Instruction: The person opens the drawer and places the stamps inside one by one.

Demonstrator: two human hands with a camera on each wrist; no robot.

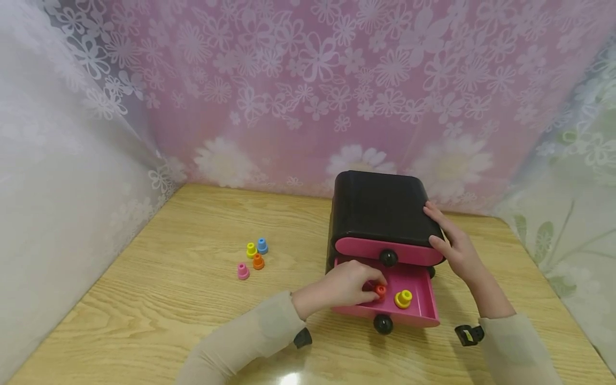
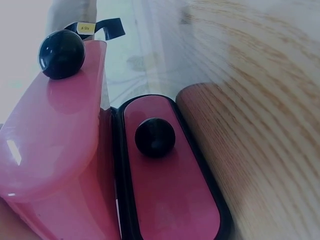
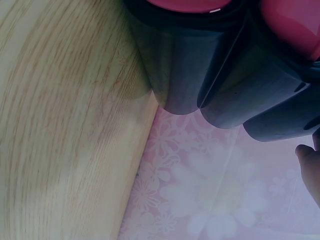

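Note:
In the head view, my left hand reaches into the pulled-out pink drawer of a small black drawer cabinet. Its thumb and fingertips pinch a small red plastic peg with a hollow top, low over the drawer floor. Just right of it in the drawer stands a yellow peg with a wide round base. My right hand rests on the cabinet's right side, fingers along its top edge, thumb near the front corner. The right wrist view catches part of the right hand against the black casing.
On the wooden table, left of the cabinet, stand blue, yellow, orange and pink pegs. A pink top drawer is closed above the pulled-out one; another closed drawer lies below. A flowered curtain hangs behind.

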